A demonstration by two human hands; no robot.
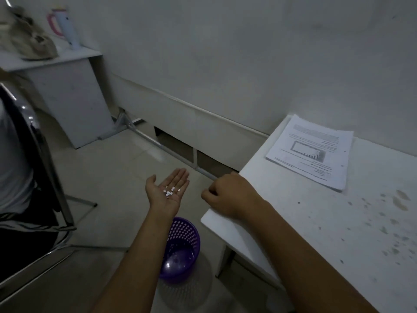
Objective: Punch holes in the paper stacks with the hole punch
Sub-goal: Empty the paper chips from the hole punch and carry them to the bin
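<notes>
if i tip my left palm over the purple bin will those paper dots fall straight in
Probably not all. The paper dots look tiny and light, so they may drift or cling to the left hand. The purple bin sits below, nearer you.

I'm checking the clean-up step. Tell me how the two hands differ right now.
The left hand lies palm up with straight fingers; the right hand is palm down with curled fingers.
The left hand carries small white paper punch-outs; nothing shows in the right hand.
The left hand hovers off the table, beyond the purple plastic basket; the right hand rests at the white table's edge.
Both are bare.
</notes>
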